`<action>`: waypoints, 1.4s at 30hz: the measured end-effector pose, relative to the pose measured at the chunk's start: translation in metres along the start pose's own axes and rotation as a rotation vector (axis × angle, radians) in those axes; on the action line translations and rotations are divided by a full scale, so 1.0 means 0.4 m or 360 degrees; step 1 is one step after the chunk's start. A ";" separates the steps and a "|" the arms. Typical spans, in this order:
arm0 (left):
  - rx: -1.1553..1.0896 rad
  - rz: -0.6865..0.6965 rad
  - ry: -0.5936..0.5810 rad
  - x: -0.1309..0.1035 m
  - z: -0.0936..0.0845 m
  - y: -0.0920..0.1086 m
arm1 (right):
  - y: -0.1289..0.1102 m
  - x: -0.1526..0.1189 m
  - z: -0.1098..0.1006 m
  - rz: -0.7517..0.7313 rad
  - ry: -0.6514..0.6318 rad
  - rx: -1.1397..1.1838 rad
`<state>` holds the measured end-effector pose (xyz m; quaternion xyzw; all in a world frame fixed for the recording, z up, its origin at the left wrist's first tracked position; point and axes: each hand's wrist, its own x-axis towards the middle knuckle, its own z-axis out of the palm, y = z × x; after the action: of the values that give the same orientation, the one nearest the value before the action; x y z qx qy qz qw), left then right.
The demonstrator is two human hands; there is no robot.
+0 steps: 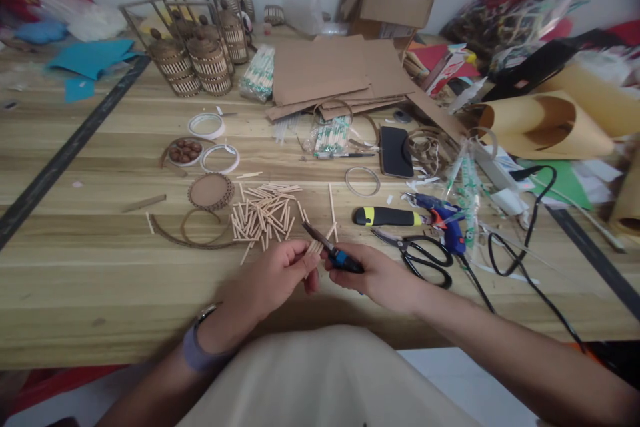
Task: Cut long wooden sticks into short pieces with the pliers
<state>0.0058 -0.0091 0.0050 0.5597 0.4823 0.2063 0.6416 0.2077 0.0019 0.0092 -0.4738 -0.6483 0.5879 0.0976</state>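
Note:
Near the table's front edge, my left hand [280, 277] pinches several short wooden sticks [314, 248] between thumb and fingers. My right hand [373, 273] is wrapped round a dark cutting tool with blue on its handles [345, 260]; the tool's tip points up and left, just above the held sticks. A loose pile of cut sticks [263, 213] lies just beyond my left hand. Two longer sticks [331, 203] lie to the right of the pile. The far fingers of both hands are partly hidden.
Scissors [430, 257], a yellow-black tool [387, 216] and a blue glue gun [453, 230] with a black cable lie right. Beyond are a phone [396, 151], tape rolls [206, 125], a round cardboard piece [210, 191], cardboard sheets [325, 67] and lidded stick-sided containers [210, 67].

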 end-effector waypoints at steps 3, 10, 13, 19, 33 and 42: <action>0.0001 -0.0014 0.0046 0.003 -0.001 -0.005 | -0.002 0.003 -0.004 0.0016 0.0012 -0.0003; 0.0064 0.0009 0.0064 0.001 -0.002 -0.007 | -0.024 -0.008 -0.013 0.0173 -0.0166 0.0393; 0.0076 0.0019 0.0063 0.000 -0.002 -0.005 | -0.033 -0.011 -0.015 0.0190 -0.0164 0.0436; 0.0118 0.0022 0.0051 0.000 -0.003 -0.004 | -0.018 -0.005 -0.014 0.0172 -0.0185 0.0392; 0.0259 -0.0086 0.0053 0.001 -0.001 0.004 | -0.001 0.008 -0.001 0.0106 -0.0041 0.0088; 0.0225 -0.0015 0.0008 0.002 -0.008 -0.005 | -0.002 0.006 -0.006 0.0153 -0.0151 0.0404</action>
<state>0.0030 -0.0072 0.0032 0.6008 0.4999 0.1703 0.6001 0.2076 0.0053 0.0097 -0.4599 -0.5491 0.6909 0.0978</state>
